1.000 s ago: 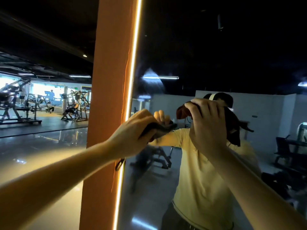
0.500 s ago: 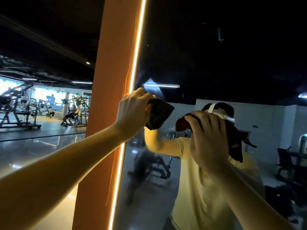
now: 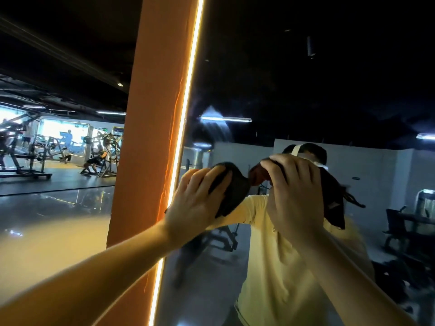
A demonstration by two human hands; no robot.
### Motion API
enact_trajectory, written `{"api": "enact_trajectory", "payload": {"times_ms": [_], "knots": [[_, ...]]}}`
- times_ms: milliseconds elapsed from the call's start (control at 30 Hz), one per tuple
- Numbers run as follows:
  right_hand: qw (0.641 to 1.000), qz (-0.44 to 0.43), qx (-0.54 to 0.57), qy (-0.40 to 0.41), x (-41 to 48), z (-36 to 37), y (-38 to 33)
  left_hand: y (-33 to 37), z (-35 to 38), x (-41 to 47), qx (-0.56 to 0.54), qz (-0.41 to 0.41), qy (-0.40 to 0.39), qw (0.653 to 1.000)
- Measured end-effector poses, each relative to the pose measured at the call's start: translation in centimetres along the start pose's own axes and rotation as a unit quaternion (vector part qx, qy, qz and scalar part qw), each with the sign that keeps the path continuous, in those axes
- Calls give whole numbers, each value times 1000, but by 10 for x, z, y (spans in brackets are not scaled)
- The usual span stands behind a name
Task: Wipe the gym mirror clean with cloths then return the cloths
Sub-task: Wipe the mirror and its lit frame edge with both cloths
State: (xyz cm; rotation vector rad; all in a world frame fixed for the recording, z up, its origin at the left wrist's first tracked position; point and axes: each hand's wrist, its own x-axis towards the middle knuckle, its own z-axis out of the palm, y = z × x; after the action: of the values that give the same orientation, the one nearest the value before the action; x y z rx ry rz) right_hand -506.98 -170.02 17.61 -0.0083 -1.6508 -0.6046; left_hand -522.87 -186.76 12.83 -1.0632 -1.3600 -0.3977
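The gym mirror (image 3: 306, 90) fills the right side, edged on its left by a lit strip (image 3: 188, 102). My left hand (image 3: 197, 203) lies with fingers spread flat over a dark cloth (image 3: 233, 191) and presses it on the glass just right of the strip. My right hand (image 3: 294, 194) holds a second dark, reddish cloth (image 3: 334, 205) against the mirror at head height, fingertips bent over its top edge. That cloth hangs out to the right of the hand. My reflection in a yellow shirt (image 3: 282, 267) shows behind both hands.
An orange pillar (image 3: 150, 149) borders the mirror on the left. Beyond it lies a glossy gym floor (image 3: 47, 220) with weight machines (image 3: 26, 151) and people far off. Benches and racks appear reflected in the mirror's lower part.
My left hand went up the mirror's left edge gripping its cloth, then came back down and right, now flattened over it. My right hand stayed at head height with its cloth.
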Motion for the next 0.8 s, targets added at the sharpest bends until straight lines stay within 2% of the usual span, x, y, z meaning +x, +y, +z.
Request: {"api": "enact_trajectory", "payload": {"times_ms": [67, 133, 200, 267, 367, 467, 567, 633, 733, 800], "knots": [[1000, 4, -6, 2, 1, 0, -2, -25, -4, 16, 59, 3, -37, 998], [1000, 3, -10, 2, 1, 0, -2, -47, -12, 58, 72, -96, -43, 992], [1000, 3, -10, 4, 1, 1, -2, -62, -20, 108, 28, -210, -35, 977], [1000, 0, -8, 0, 0, 0, -1, -58, -14, 138, -27, -241, 3, 970], [1000, 2, 3, 0, 0, -1, 0, -22, 9, 123, -93, -174, 31, 980], [1000, -4, 16, 10, 1, -1, 1, 5, 21, 51, -98, -46, -13, 994], [1000, -11, 24, 3, 0, -1, 0, -13, 17, 3, -73, 2, -53, 996], [1000, -5, 18, -3, 0, 0, 0, -32, 13, 21, -52, -56, -49, 996], [1000, -4, 13, -6, -1, 2, -1, -48, 2, 96, -63, -214, -15, 975], [1000, -5, 11, -3, -2, 4, 0, -46, 4, 135, -97, -237, 6, 967]]}}
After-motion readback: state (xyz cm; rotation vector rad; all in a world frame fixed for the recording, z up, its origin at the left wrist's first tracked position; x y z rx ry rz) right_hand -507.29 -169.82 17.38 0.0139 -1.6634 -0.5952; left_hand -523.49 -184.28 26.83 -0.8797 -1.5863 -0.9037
